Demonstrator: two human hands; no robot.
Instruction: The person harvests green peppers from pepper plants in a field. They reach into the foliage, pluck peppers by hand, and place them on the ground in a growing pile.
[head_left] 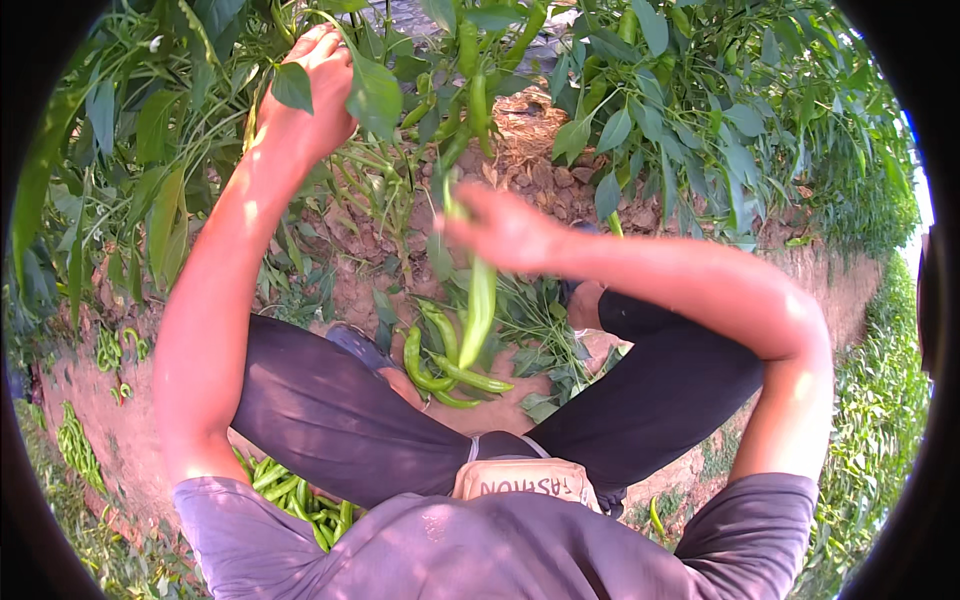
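Note:
My left hand (pixel 318 88) is raised among the leaves of a pepper plant (pixel 375 95), its fingers curled around a branch partly hidden by foliage. My right hand (pixel 508 228), smeared by motion, is in front of the plant with its fingers closed on a long green pepper (pixel 453 197). Just below that hand is a bigger pale-green pepper (pixel 479 312); whether it is also held I cannot tell. Several curved green peppers (pixel 430 365) lie on the soil between my legs. More peppers (pixel 478 100) hang from the plant above my right hand.
A heap of picked green peppers (pixel 300 500) lies beside my left thigh. Smaller piles (pixel 75 445) are on the ground farther left. Dense pepper plants (pixel 740 120) stand at the right. Cut leafy stems (pixel 540 330) lie near my right foot, and a tan waist bag (pixel 525 480) is at my lap.

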